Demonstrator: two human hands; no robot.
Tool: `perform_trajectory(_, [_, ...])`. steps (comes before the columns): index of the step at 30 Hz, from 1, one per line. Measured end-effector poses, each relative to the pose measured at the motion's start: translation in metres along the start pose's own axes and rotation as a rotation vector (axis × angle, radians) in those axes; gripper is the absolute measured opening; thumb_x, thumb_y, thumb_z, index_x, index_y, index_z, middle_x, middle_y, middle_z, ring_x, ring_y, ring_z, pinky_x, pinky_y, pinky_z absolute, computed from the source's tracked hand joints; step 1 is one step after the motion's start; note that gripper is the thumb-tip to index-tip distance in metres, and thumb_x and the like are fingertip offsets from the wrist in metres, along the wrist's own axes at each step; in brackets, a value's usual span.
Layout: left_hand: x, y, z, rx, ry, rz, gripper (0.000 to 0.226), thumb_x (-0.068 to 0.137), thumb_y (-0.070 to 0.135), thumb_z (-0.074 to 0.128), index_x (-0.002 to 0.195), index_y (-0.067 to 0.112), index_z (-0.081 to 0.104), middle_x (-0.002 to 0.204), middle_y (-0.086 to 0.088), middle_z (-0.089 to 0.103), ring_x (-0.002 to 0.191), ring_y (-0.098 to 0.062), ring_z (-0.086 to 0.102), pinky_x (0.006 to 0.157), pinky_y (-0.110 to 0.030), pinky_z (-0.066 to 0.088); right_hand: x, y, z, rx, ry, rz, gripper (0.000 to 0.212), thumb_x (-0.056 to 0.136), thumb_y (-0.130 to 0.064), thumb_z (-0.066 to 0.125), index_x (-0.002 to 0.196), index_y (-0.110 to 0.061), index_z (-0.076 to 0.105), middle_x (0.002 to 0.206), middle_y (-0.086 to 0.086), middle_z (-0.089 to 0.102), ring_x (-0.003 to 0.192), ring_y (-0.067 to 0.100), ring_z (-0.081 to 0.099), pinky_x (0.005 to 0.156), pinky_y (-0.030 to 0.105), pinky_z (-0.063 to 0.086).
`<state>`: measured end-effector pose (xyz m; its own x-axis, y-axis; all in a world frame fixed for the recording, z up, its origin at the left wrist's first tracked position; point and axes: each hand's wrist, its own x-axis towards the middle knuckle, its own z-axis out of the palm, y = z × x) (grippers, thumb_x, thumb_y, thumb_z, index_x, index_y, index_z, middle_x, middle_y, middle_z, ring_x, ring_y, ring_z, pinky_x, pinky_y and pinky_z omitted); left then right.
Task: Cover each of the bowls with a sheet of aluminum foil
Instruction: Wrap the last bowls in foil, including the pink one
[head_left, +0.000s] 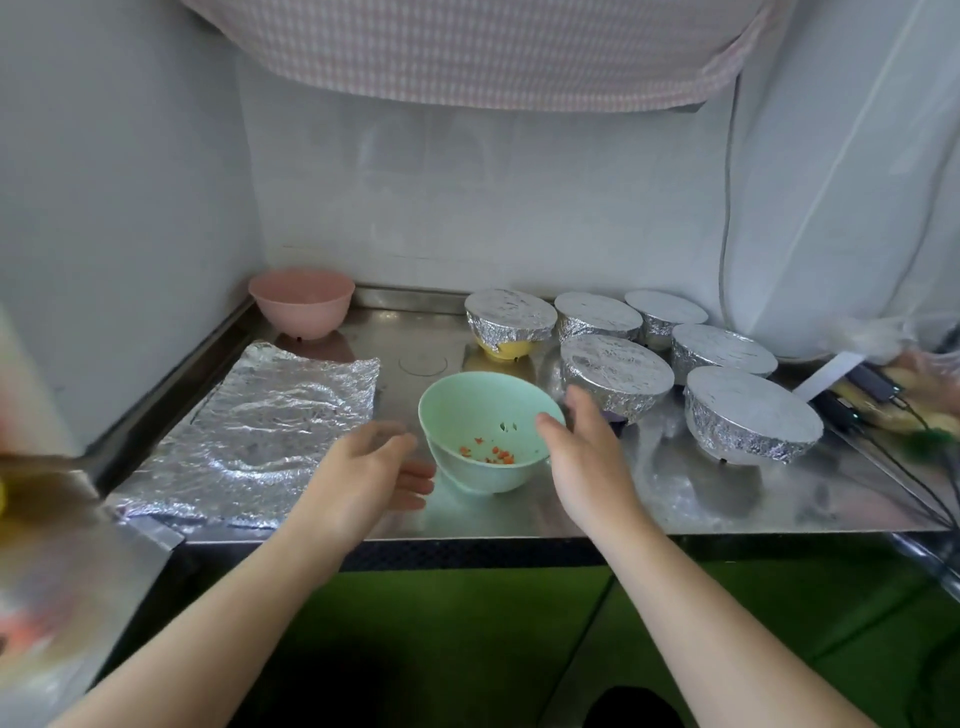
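Green bowl (485, 434) with some orange bits in it sits tilted on the steel surface (675, 499), between my left hand (363, 467) and right hand (582, 447), both loose and holding nothing. Crinkled foil sheet (260, 436) lies flat just left; pink bowl (301, 301) is uncovered at the back.

Bowls and foil on steel counter (675, 499)

Mint green bowl (488, 431): uncovered, tilted, orange bits inside, front centre. Pink bowl (301, 301): uncovered, upright, back left corner. Foil sheet (260, 431): crinkled, lying flat at left. Yellow bowl (509, 322): foil-capped, rear centre. Five more foil-covered bowls (615, 376) clustered to its right.
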<state>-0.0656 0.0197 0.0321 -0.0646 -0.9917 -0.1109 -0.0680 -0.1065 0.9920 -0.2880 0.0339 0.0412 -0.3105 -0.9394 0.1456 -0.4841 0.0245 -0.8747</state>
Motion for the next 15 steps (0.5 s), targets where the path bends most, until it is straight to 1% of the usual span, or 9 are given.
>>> perform_trajectory(1, [0.001,-0.002,-0.008,0.050,0.035,0.040,0.018,0.104,0.017,0.059,0.120,0.014,0.067,0.088,-0.009,0.080,0.085,-0.027,0.078,0.077,-0.043,0.064,-0.002,-0.006,0.002,-0.094,0.023,-0.040,0.058,0.105,-0.035,0.056,0.159,-0.022,0.039,0.158,-0.002,0.047,0.144,0.018,0.045,0.117,0.038,0.038])
perform_trajectory(2, [0.002,-0.005,-0.017,0.129,0.063,0.086,0.017,0.102,0.017,0.061,0.116,0.018,0.070,0.089,-0.003,0.081,0.087,-0.021,0.078,0.080,-0.042,0.063,-0.004,-0.012,0.006,-0.187,0.050,-0.098,0.060,0.105,-0.033,0.057,0.160,-0.020,0.037,0.161,-0.002,0.042,0.146,0.017,0.040,0.119,0.033,0.033])
perform_trajectory(4, [0.005,-0.008,-0.034,0.326,0.086,0.175,0.020,0.097,0.019,0.064,0.112,0.027,0.073,0.095,0.009,0.080,0.093,-0.010,0.075,0.087,-0.039,0.060,-0.011,-0.028,0.019,-0.349,0.094,-0.290,0.053,0.103,-0.024,0.060,0.153,-0.015,0.045,0.156,0.000,0.043,0.143,0.016,0.041,0.113,0.023,0.028])
perform_trajectory(5, [0.007,-0.007,-0.043,0.420,0.086,0.212,0.022,0.096,0.019,0.064,0.111,0.030,0.074,0.098,0.013,0.078,0.096,-0.006,0.073,0.090,-0.037,0.058,-0.015,-0.038,0.028,-0.402,0.090,-0.393,0.047,0.102,-0.019,0.061,0.147,-0.012,0.050,0.153,0.001,0.047,0.141,0.017,0.043,0.113,0.023,0.029])
perform_trajectory(7, [0.009,-0.003,-0.059,0.588,0.077,0.260,0.028,0.096,0.014,0.060,0.114,0.031,0.073,0.106,0.017,0.074,0.103,-0.005,0.069,0.095,-0.030,0.055,-0.024,-0.057,0.050,-0.456,-0.007,-0.524,0.037,0.101,-0.016,0.060,0.138,-0.012,0.059,0.147,-0.002,0.054,0.136,0.016,0.050,0.115,0.032,0.039])
perform_trajectory(9, [0.014,0.001,-0.076,0.772,0.046,0.263,0.035,0.098,0.012,0.057,0.125,0.030,0.069,0.122,0.012,0.071,0.115,-0.010,0.066,0.097,-0.025,0.049,-0.032,-0.073,0.074,-0.499,-0.206,-0.548,0.030,0.104,-0.018,0.057,0.133,-0.016,0.064,0.139,-0.007,0.061,0.124,0.014,0.056,0.106,0.038,0.050])
perform_trajectory(12, [0.018,0.001,-0.102,1.021,-0.047,0.138,0.043,0.101,0.021,0.060,0.142,0.032,0.056,0.145,0.001,0.060,0.122,-0.020,0.063,0.091,-0.030,0.050,-0.037,-0.087,0.112,-0.555,-0.462,-0.507,0.031,0.106,-0.017,0.059,0.135,-0.021,0.067,0.137,-0.005,0.064,0.106,0.013,0.061,0.091,0.034,0.053])
perform_trajectory(13, [0.019,-0.001,-0.108,1.073,-0.090,0.081,0.049,0.100,0.024,0.063,0.147,0.033,0.051,0.149,0.001,0.055,0.123,-0.022,0.061,0.093,-0.032,0.051,-0.036,-0.089,0.122,-0.564,-0.508,-0.477,0.032,0.106,-0.018,0.061,0.137,-0.021,0.067,0.139,-0.003,0.064,0.105,0.015,0.063,0.089,0.034,0.053])
perform_trajectory(15, [0.020,-0.003,-0.117,1.156,-0.183,-0.013,0.060,0.097,0.032,0.070,0.152,0.030,0.044,0.154,0.001,0.049,0.130,-0.023,0.056,0.101,-0.035,0.050,-0.032,-0.088,0.139,-0.586,-0.580,-0.408,0.033,0.105,-0.022,0.065,0.138,-0.022,0.067,0.140,0.001,0.064,0.110,0.022,0.066,0.094,0.041,0.057])
